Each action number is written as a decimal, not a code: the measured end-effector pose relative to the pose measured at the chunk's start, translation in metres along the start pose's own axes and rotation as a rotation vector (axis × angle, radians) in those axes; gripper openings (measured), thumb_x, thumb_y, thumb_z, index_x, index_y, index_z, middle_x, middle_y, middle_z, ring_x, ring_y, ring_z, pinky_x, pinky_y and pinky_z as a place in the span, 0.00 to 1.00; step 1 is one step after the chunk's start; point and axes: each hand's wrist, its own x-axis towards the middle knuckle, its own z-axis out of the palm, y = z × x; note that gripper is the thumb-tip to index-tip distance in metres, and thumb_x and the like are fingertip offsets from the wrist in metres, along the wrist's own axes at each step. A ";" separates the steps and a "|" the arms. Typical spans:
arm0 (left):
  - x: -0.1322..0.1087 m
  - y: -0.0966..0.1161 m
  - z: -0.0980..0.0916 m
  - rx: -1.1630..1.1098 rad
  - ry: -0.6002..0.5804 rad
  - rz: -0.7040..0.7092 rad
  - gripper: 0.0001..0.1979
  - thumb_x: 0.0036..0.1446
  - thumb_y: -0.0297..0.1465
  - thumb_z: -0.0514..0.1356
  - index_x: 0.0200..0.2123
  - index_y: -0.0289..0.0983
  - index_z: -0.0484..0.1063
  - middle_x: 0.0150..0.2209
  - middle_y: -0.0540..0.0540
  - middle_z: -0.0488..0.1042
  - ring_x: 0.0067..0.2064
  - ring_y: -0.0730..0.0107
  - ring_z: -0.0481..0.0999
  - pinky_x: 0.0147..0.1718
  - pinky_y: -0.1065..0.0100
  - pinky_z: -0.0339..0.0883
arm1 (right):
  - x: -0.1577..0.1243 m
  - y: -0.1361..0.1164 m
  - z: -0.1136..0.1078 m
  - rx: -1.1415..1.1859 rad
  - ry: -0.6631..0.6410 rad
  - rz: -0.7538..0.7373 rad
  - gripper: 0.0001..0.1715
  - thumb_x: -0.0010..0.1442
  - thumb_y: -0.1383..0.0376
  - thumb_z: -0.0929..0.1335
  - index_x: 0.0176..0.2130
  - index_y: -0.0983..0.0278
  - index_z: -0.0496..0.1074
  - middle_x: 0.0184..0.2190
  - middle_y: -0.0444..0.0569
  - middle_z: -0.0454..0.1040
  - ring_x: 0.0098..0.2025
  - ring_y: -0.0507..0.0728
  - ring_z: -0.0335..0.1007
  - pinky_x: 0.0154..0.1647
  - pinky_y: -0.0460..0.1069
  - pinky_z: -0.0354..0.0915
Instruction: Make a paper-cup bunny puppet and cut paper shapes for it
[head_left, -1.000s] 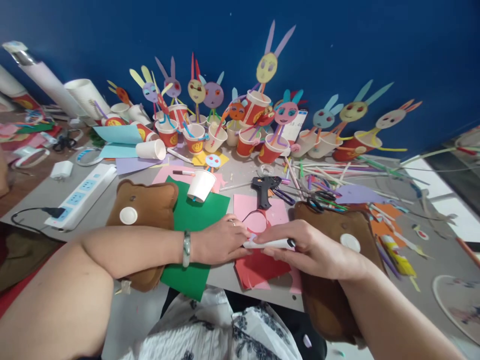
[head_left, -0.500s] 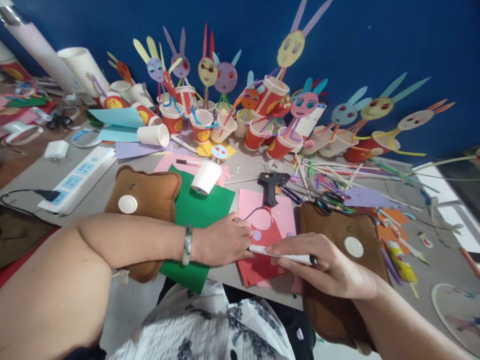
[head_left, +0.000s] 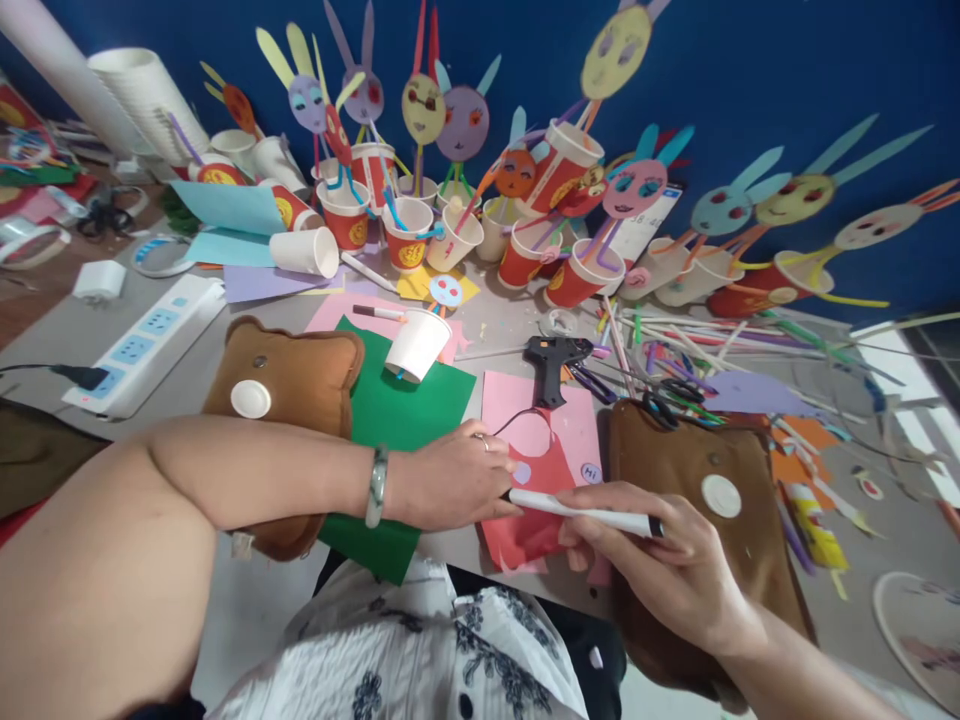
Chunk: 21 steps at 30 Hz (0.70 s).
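My right hand (head_left: 667,570) is closed round a white marker pen (head_left: 581,513), held nearly level with its tip pointing left. My left hand (head_left: 450,480), with a ring and a green bangle on the wrist, rests fingers curled on the table edge and meets the pen's tip end; what its fingertips pinch is hidden. Under both hands lies a red paper piece (head_left: 529,515) on a pink sheet (head_left: 555,425). A small round sticker (head_left: 591,473) lies on the pink sheet.
A green sheet (head_left: 397,410), an overturned white cup (head_left: 416,345), a black glue gun (head_left: 551,360) and scissors (head_left: 664,400) lie ahead. Two brown cushions (head_left: 289,385) flank my arms. Cup-and-paper rabbit figures (head_left: 420,200) line the blue wall. A power strip (head_left: 142,345) sits left; straws scatter right.
My right hand has drawn the pen back to the right and down, away from the left hand. The view has tilted, so the table items sit lower and closer.
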 end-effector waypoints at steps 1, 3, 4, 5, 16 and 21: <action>0.000 0.000 0.000 0.004 0.007 0.001 0.19 0.69 0.40 0.49 0.37 0.35 0.74 0.40 0.41 0.77 0.46 0.61 0.73 0.47 0.61 0.58 | -0.002 0.001 0.002 0.005 0.019 0.032 0.12 0.65 0.70 0.67 0.47 0.58 0.75 0.26 0.43 0.79 0.23 0.50 0.76 0.25 0.43 0.72; 0.000 0.000 0.001 0.015 0.027 0.003 0.19 0.69 0.40 0.49 0.36 0.34 0.74 0.40 0.41 0.77 0.46 0.62 0.73 0.47 0.61 0.58 | -0.006 0.002 0.005 0.022 0.062 0.095 0.10 0.65 0.68 0.67 0.45 0.59 0.76 0.23 0.42 0.78 0.21 0.50 0.75 0.23 0.42 0.71; -0.001 0.001 0.002 0.026 0.032 0.005 0.19 0.69 0.40 0.50 0.36 0.34 0.74 0.40 0.40 0.77 0.47 0.62 0.73 0.47 0.61 0.58 | -0.008 0.003 0.006 0.037 0.080 0.126 0.08 0.65 0.67 0.67 0.44 0.59 0.76 0.23 0.42 0.77 0.21 0.50 0.75 0.22 0.42 0.70; -0.001 0.001 0.003 0.040 0.033 0.009 0.19 0.69 0.40 0.50 0.36 0.34 0.74 0.41 0.40 0.77 0.47 0.61 0.73 0.47 0.61 0.58 | -0.010 0.004 0.008 0.058 0.091 0.156 0.07 0.65 0.66 0.68 0.43 0.60 0.75 0.23 0.43 0.77 0.20 0.50 0.74 0.21 0.43 0.70; -0.008 0.003 0.006 0.214 0.040 0.104 0.20 0.69 0.41 0.50 0.34 0.36 0.75 0.49 0.41 0.75 0.51 0.59 0.70 0.46 0.60 0.58 | 0.004 -0.023 -0.005 -0.561 -0.275 0.018 0.12 0.68 0.63 0.63 0.41 0.63 0.74 0.30 0.48 0.78 0.26 0.52 0.73 0.27 0.45 0.66; -0.009 0.002 0.006 0.225 0.067 0.144 0.23 0.69 0.43 0.48 0.32 0.34 0.75 0.49 0.39 0.75 0.52 0.55 0.71 0.46 0.58 0.60 | -0.002 -0.022 0.015 -1.167 -0.379 -0.149 0.08 0.67 0.66 0.62 0.36 0.64 0.69 0.24 0.46 0.73 0.20 0.54 0.68 0.21 0.49 0.50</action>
